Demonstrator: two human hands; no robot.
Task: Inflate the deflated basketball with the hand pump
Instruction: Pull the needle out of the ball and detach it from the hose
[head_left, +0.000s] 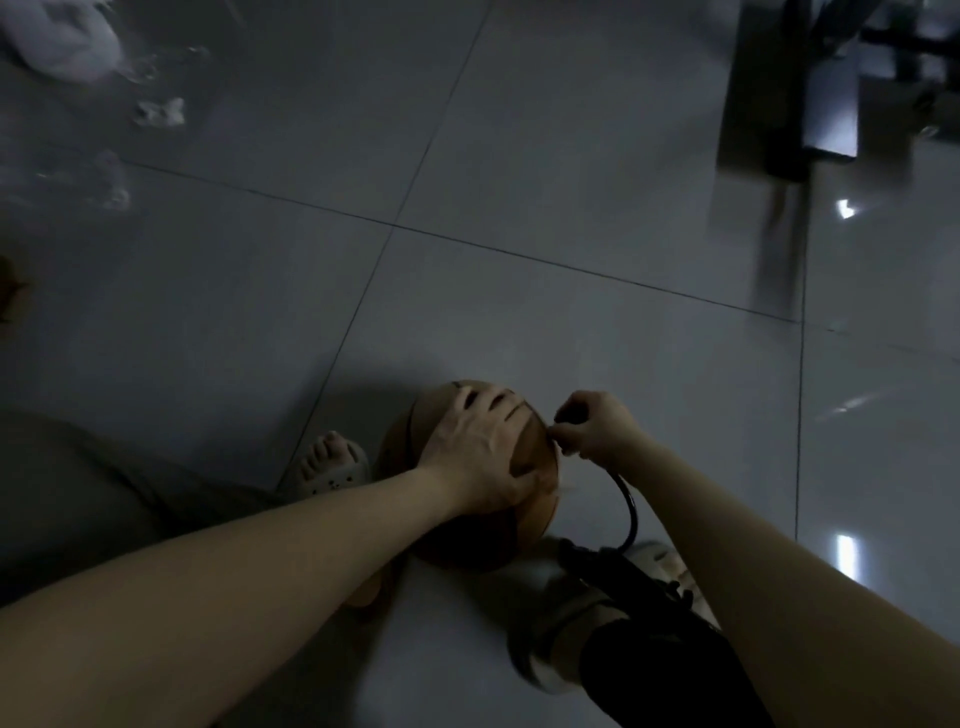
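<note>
Dim, slightly blurred frame. Basketball (467, 540) sits on the tiled floor (519, 182), low centre of view, between the person's two feet.

Left hand (480, 447) lies flat on top of the ball. Its fingers (498, 400) are spread over the far side and the thumb is down on the near side. It presses rather than wraps.

Right hand (597, 426) is at the ball's right edge, touching it. Its fingers (571, 415) are curled and pinch the dark end fitting of the hose (631, 512) right against the ball's skin. Can't tell if the needle is in the valve, since the hand hides that spot.

The hose arcs from that hand down towards the camera into the hand pump (623, 577). The pump is a dark body lying at an angle by the right foot, just beside the ball, with neither hand on it.

Left foot in a pale clog (330, 465) is just left of the ball. Right foot in a pale clog (545, 623) is just below and right of it, partly under the pump. Left leg is in light trousers (78, 493); right leg is in dark fabric (665, 675).

Dark furniture legs (779, 104) stand top right, well apart from the ball. A blurred white object (62, 36) is top left, too smeared to identify.
</note>
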